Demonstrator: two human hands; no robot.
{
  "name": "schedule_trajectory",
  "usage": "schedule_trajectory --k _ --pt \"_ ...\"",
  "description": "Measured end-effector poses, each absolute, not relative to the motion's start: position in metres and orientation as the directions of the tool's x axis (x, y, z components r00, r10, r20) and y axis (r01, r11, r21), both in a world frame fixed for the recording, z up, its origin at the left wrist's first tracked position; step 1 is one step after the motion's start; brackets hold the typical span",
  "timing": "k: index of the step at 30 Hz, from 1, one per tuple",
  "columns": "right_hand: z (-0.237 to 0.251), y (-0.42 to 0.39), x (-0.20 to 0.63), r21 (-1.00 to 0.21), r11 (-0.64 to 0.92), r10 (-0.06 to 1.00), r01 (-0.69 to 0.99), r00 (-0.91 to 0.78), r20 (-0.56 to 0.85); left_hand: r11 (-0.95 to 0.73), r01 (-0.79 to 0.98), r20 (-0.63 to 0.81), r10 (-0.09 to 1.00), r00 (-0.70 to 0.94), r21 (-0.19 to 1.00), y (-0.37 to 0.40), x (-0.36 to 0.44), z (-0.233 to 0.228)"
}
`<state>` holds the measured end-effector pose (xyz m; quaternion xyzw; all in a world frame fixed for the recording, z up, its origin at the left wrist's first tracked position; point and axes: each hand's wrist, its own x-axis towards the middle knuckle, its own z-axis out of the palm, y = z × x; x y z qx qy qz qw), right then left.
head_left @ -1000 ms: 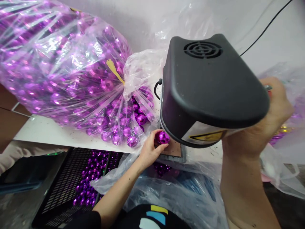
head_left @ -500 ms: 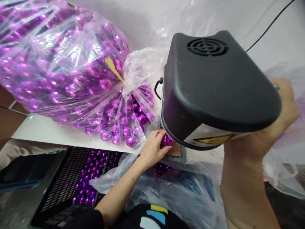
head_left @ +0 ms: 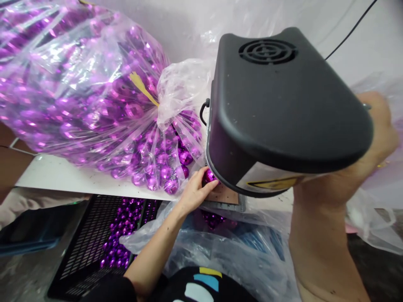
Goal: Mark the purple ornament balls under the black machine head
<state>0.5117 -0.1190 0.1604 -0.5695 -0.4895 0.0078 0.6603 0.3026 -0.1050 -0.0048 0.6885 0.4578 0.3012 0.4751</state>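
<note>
My left hand [head_left: 193, 193] pinches a purple bauble [head_left: 209, 175] under the black machine head [head_left: 283, 113]; right hand [head_left: 374, 138], at three o'clock, grip hidden. Next: steady seating.

The black machine head [head_left: 283, 105] hides most of the purple ball [head_left: 209, 176] pinched in the left hand [head_left: 193, 193], so only the ball's left side shows beneath the head's front lip, and it hides most of the brown plate [head_left: 224, 194] under it as well. The right hand [head_left: 368, 142] lies behind the head's right end, its fingers out of sight, so its grip cannot be told. Left of the head, the big clear bag of purple balls [head_left: 78, 92] is cut off by the top and left edges.
</note>
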Motion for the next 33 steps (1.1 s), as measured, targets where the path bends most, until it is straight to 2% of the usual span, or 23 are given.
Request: schedule_trajectory --k 8,15,20,33 --pt "0.160 -0.119 0.512 -0.751 0.362 0.570 0.552 0.506 0.648 -0.313 0.509 0.077 0.899 0.430 0.802 -0.119 0.320 0.008" --pt "0.158 -0.118 0.514 -0.756 0.377 0.568 0.535 0.511 0.645 -0.257 0.460 0.063 0.916 0.396 0.850 -0.122 0.335 0.001" --pt "0.159 -0.118 0.514 -0.748 0.385 0.552 0.541 0.514 0.657 -0.291 0.371 0.082 0.870 0.487 0.882 -0.123 0.331 -0.009" --pt "0.154 -0.126 0.521 -0.617 0.316 0.509 0.721 0.420 0.752 -0.354 0.445 0.164 0.897 0.411 0.823 -0.127 0.338 -0.015"
